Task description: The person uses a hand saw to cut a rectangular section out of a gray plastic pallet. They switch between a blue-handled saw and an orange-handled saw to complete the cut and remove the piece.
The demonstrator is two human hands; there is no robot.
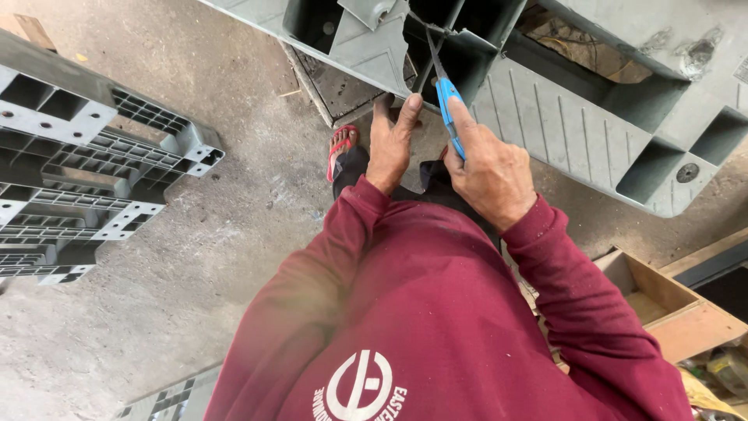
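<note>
My right hand (pixel 492 178) grips a blue-handled cutting tool (pixel 449 113). Its thin dark blades reach up to a broken edge of a large grey plastic pallet (pixel 561 117) that leans tilted in front of me. My left hand (pixel 392 140) is flat against the pallet's lower edge just left of the tool, fingers extended and holding nothing. Both arms are in maroon long sleeves. My foot in a red sandal (pixel 340 148) stands on the concrete floor below the left hand.
A stack of grey plastic pallets (pixel 78 156) lies on the floor at the left. An open wooden box (pixel 662 300) sits at the right, with clutter beside it. Part of another grey pallet (pixel 167 401) shows at the bottom edge.
</note>
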